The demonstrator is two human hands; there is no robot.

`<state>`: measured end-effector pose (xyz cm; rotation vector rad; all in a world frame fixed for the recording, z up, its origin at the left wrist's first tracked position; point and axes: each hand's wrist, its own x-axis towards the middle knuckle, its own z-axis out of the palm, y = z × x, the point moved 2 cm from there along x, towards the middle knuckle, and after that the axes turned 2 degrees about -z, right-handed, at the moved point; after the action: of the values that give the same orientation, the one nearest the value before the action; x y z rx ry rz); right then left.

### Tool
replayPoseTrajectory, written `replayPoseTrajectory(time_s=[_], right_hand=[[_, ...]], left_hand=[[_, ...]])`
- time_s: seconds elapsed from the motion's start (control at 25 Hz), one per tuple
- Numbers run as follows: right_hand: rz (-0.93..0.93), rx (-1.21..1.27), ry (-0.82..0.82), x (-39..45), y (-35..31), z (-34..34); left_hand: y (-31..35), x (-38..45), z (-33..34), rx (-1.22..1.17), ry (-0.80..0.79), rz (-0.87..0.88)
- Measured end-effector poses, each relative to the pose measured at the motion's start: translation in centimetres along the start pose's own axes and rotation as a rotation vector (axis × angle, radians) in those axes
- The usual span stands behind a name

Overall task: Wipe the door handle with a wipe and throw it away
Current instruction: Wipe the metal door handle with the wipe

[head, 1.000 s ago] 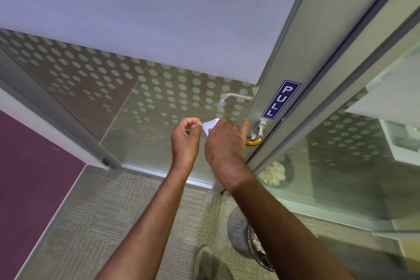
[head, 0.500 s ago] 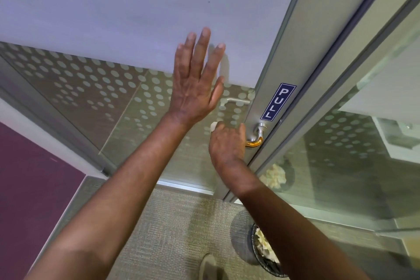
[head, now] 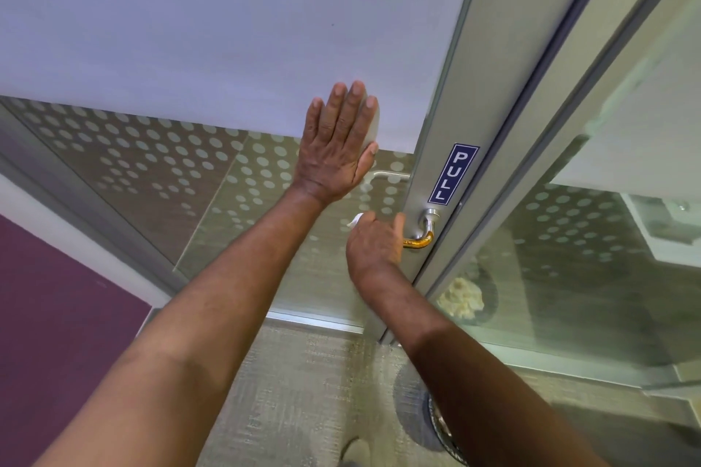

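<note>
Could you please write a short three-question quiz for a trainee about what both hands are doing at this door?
1. True or false: the left hand lies flat and open against the glass door.
2. Which hand holds the wipe at the door handle? A) left B) right C) neither
3. Fill in: the blue sign above the handle reads ____.

Key:
1. True.
2. B: the right hand is closed around the handle's grip, with a white corner of the wipe showing above its knuckles.
3. PULL.
</note>
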<state>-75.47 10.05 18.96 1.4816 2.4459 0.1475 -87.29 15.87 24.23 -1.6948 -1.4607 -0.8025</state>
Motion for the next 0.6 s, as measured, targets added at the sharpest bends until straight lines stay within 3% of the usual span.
replayPoseTrajectory(time_s=[0.2,0.48,0.6], right_hand=[[0.128,0.21,0.042,1.1,0.3,-0.4],[0.053,0.172,0.414,-3.5,0.5,3.4],[0.059,0.126,0.387,-3.4,0.8,3.4]], left_hand=[[-0.2,-0.3,0.3,0.0,0.01,0.017],[-0.4,-0.4,0.4,-0.024,0.043,0.053],[-0.3,-0.4,0.6,-0.038,0.064,0.051]])
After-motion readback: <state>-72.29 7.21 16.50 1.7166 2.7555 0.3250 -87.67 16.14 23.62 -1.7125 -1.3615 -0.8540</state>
